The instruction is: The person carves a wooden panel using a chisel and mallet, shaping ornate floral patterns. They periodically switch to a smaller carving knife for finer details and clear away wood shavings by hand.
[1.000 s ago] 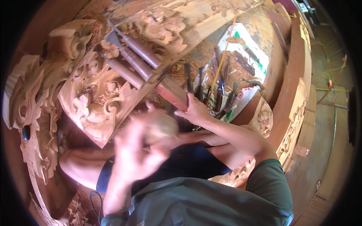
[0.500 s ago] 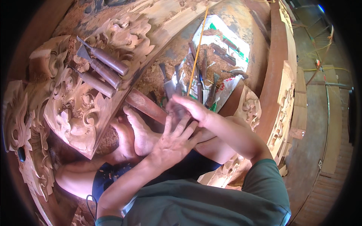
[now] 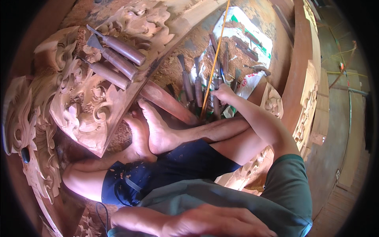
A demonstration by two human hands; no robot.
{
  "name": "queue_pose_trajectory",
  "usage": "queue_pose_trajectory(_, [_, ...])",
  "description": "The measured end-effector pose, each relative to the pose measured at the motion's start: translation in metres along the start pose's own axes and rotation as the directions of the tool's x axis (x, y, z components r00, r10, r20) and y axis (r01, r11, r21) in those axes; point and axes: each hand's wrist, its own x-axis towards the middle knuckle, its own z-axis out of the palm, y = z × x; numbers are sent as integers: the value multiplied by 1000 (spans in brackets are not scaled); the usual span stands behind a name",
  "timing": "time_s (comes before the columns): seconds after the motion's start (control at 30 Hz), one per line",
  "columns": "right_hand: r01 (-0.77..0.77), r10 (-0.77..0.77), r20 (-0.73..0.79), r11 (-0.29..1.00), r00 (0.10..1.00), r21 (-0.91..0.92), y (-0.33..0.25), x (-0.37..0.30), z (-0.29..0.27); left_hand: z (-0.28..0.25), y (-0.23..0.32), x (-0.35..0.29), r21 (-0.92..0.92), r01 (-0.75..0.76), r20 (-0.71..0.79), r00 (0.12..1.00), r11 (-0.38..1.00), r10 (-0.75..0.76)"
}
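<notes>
My right hand (image 3: 224, 94) reaches in among several wood-handled chisels at the edge of a white sack (image 3: 244, 33). Its fingers are curled in beside an upright chisel handle (image 3: 216, 106); what they hold, if anything, is hidden. Left of it, two more chisels (image 3: 187, 85) point away from me. My left hand (image 3: 221, 222) is low in front of my shirt, slightly blurred, fingers stretched out and holding nothing. Three chisels (image 3: 118, 63) with round brown handles lie side by side on a carved wooden panel (image 3: 85, 132) at the left.
A reddish wooden bar (image 3: 169, 102) lies beyond my bare feet (image 3: 158, 132). An orange-yellow cord (image 3: 215, 63) crosses the tools. Wood shavings cover the ground around the sack. A long board (image 3: 294, 75) and carved pieces (image 3: 306, 114) line the right side.
My hands were together over my lap and have parted. The right has gone forward to the chisels on the sack; the left has dropped back towards my shirt. The view has shifted a little.
</notes>
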Motion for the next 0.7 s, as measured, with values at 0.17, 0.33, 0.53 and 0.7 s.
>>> queue_pose_trajectory(0.17, [116,-156,-72,912,985,-393,19,10,-27,42,-25,8,-367,-133,-156,984,921,80])
queue_pose_trajectory(0.33, [-6,-131,-391,944,911,-329,13,27,-37,45,-32,21,-317,-233,-191,965,920,178])
queue_pose_trajectory(0.53, [94,-178,-565,980,806,-176,-6,38,-37,10,-36,5,-63,-98,-327,942,993,72])
queue_pose_trajectory(0.7, [104,-232,-501,957,834,-269,-20,76,-65,-26,-5,-26,116,514,-659,680,850,-321])
